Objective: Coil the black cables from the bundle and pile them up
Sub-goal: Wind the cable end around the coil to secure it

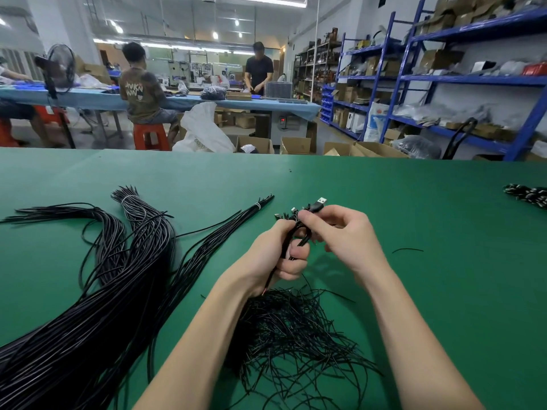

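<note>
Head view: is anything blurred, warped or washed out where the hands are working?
Head view: the left hand and right hand are fairly sharp, with the USB plug readable; the green table is evenly lit, soft shadow under the hands; wide-angle bending shows in the blue shelving; ceiling lights blow out.

Site: cable assembly workshop. Green counter (384,202) with cable bundles (124,261), blue stock shelving (473,79), cardboard cartons (296,145) on floor, workers at long counter (88,99).
</note>
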